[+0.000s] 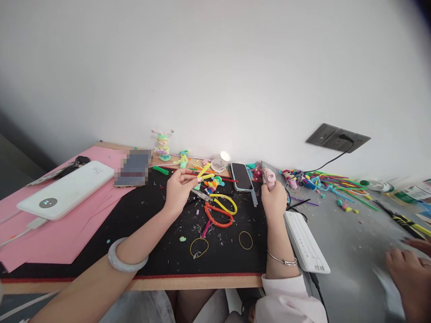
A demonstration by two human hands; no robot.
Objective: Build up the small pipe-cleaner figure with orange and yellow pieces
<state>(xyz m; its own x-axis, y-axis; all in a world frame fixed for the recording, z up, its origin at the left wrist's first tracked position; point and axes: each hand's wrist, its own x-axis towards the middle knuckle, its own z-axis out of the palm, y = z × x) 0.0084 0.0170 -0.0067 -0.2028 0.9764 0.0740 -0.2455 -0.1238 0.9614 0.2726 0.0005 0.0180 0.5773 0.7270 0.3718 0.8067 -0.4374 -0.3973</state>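
Observation:
My left hand (178, 188) is closed in a pinch on a bent yellow pipe cleaner piece (204, 171) held above the black mat (141, 224). My right hand (274, 199) is wrapped round a small pink tool (268, 177) that stands upright near the mat's right edge. Between the hands lie scissors with orange and yellow loop handles (220, 211), a colourful pipe cleaner figure (215, 181) and a black phone (241, 176). Two rubber bands (245, 240) rest on the mat nearer to me.
A white power bank (67, 188) lies on pink paper (50, 233) at left. A white keyboard-like device (306, 244) sits right of the mat. Loose coloured pipe cleaners (330, 183) spread at the back right. Another person's hand (411, 273) is at the right edge.

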